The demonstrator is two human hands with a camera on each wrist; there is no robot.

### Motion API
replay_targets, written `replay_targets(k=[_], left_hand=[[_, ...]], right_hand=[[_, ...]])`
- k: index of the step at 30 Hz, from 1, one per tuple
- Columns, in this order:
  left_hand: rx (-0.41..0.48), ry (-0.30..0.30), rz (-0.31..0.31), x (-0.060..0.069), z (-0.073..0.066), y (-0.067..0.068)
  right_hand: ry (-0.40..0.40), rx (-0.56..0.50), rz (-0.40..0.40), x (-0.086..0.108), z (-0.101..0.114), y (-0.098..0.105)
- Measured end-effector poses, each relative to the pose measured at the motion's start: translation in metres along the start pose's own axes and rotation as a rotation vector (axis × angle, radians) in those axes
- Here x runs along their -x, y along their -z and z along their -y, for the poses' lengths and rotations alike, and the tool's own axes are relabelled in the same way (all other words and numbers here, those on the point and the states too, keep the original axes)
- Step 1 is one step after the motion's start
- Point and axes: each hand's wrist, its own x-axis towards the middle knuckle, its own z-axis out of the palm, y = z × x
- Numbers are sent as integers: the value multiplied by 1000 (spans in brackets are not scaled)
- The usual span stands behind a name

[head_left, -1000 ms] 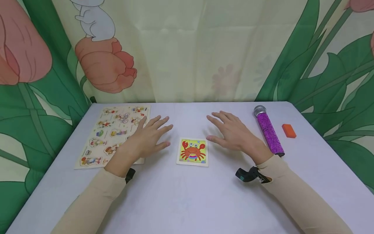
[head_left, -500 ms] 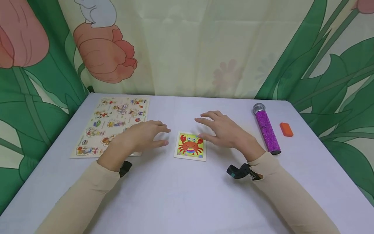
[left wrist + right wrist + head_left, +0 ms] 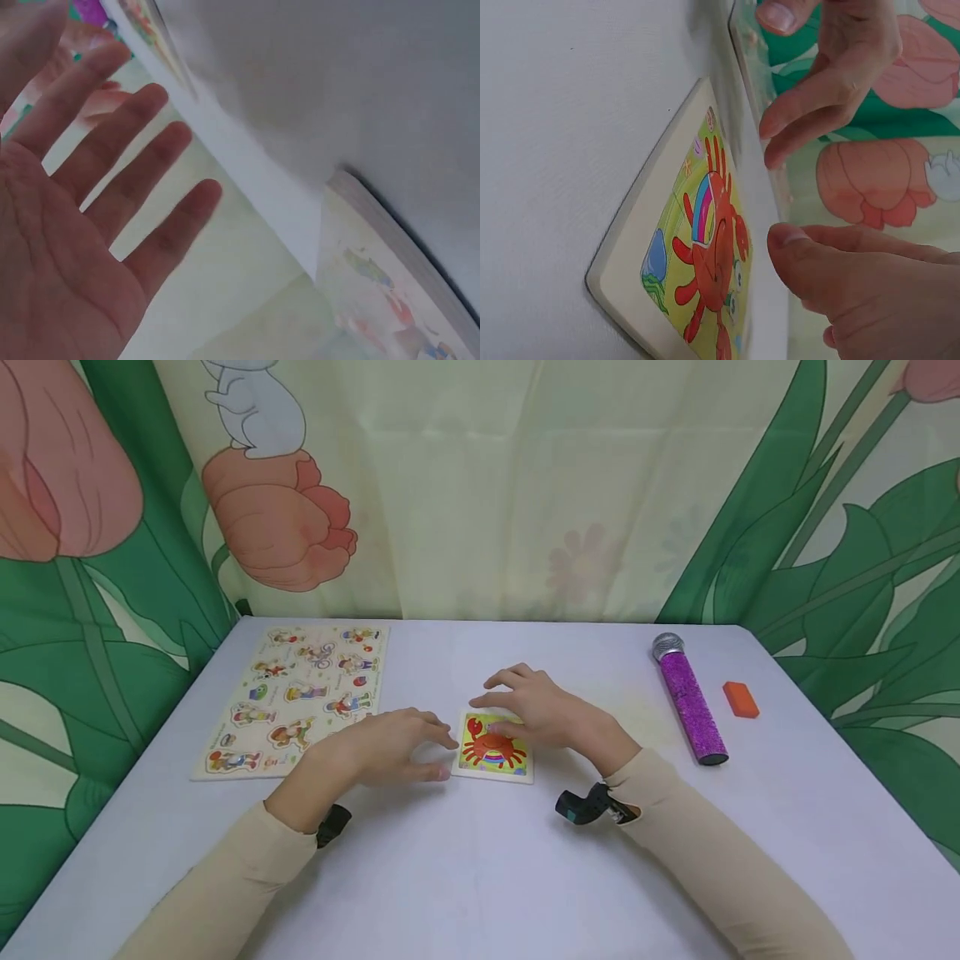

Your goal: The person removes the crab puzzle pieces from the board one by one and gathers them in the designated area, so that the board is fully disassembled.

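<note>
A small square crab puzzle (image 3: 493,762) with a pale wooden border lies flat on the white table. At its left edge is my left hand (image 3: 386,750), fingers loosely bent and holding nothing; I cannot tell if the fingertips touch the border. My right hand (image 3: 551,712) hovers over the upper right of the puzzle, its thumb covering part of the crab in the head view. In the right wrist view, the right hand (image 3: 877,289) is apart from the puzzle (image 3: 709,247). The left wrist view has the left palm (image 3: 67,255) with its fingers spread.
To the left lies a large board (image 3: 273,714) with several cartoon figures. A purple glittery microphone (image 3: 692,706) with a silver head lies on the right, beside an orange block (image 3: 741,700). A flower-printed curtain (image 3: 480,485) hangs behind the white table (image 3: 465,877).
Both hands have come inward to the crab puzzle, the left moving right and the right moving left. Their spread fingers have become more bent. The puzzle stays in place.
</note>
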Motion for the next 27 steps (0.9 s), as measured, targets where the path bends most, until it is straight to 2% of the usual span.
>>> replay_targets(k=[7, 14, 21, 23, 27], left_hand=[[-7, -58, -1, -4, -1, -9], [-27, -71, 14, -7, -3, -13], [-31, -133, -41, -15, -6, -18], [-41, -123, -39, -17, -8, -18], [-91, -76, 0, -17, -9, -16]], right_hand=[[12, -5, 26, -10, 5, -8], [23, -13, 58, -18, 3, -11], [26, 23, 97, -20, -2, -11], [37, 53, 97, -21, -4, -11], [107, 133, 84, -27, -3, -11]])
